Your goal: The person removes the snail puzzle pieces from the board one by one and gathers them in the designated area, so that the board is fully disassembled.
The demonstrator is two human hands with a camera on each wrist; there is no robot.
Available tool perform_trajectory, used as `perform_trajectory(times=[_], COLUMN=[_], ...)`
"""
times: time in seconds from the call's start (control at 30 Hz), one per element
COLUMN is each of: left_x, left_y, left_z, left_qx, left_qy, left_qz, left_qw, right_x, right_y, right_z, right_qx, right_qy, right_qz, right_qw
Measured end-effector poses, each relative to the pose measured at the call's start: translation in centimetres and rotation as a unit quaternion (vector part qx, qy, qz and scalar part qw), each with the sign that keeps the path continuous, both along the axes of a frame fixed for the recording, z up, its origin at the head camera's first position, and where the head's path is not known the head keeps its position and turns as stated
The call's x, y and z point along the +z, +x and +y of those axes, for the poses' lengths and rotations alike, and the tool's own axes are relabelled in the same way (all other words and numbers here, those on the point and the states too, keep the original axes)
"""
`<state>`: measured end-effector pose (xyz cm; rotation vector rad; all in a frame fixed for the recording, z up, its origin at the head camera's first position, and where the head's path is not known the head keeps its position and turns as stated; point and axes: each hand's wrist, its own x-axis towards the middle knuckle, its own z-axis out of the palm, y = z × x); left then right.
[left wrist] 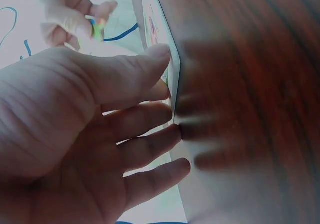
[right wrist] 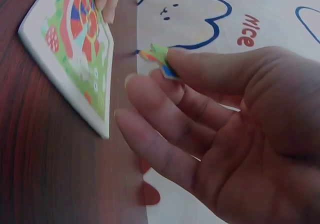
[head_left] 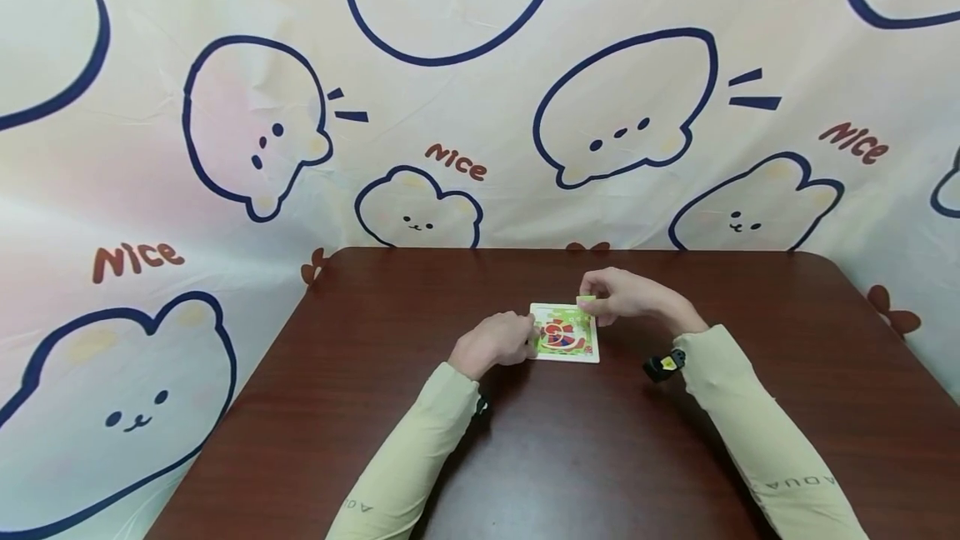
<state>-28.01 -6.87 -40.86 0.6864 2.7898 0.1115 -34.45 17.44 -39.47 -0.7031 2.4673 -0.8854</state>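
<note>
A square puzzle board (head_left: 567, 333) lies flat on the dark brown table (head_left: 555, 465), nearer the far edge than the near, roughly midway between the left and right edges. It has a pale border and a green picture with 1 wheel in red, blue and cream (a red, white-spotted shape sits near 1 corner).

The right hand (head_left: 622, 294) pinches 1 small green puzzle piece (head_left: 587, 298) between thumb and finger, raised over the board's far right corner; in the right wrist view the piece also shows blue and orange, and the other fingers are bent and spread. The left hand (head_left: 497, 342) holds the board's left edge, with the thumb on the border and the forefinger close by; its other fingers extend beside the board, their tips down by the table.

Both forearms, in 2 pale sleeves (head_left: 757, 423), come in over the table's near edge, and a black device (head_left: 664, 366) is strapped at the right wrist. Past the far edge hangs a light cloth (head_left: 510, 107) with blue-outlined animals.
</note>
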Motion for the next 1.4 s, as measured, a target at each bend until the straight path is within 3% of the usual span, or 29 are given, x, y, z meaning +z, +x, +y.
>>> perform_trajectory(times=[0.27,0.47,0.8,1.13,1.4], left_x=[-0.2,-0.5,-0.4,-0.5,-0.8], left_y=[0.0,0.0,0.0,-0.2,-0.2], left_z=[-0.2,-0.2,-0.1,-0.6,-0.8], left_qx=[0.000,0.004,-0.003,-0.018,-0.026], left_qy=[-0.001,0.011,0.025,0.035,0.037], left_qz=[-0.009,-0.010,-0.004,0.003,0.006], left_qw=[1.0000,0.9999,0.9997,0.9992,0.9990], right_x=[-0.5,-1.6,-2.6,-2.5,-2.2], right_y=[0.9,1.2,0.4,0.0,-0.3], right_z=[2.5,4.3,6.6,8.1,8.2], right_qx=[-0.007,-0.022,-0.024,-0.006,-0.025], right_qy=[0.041,0.044,0.060,0.071,0.091], right_qz=[0.013,-0.005,-0.033,-0.057,-0.065], right_qw=[0.9990,0.9988,0.9974,0.9959,0.9934])
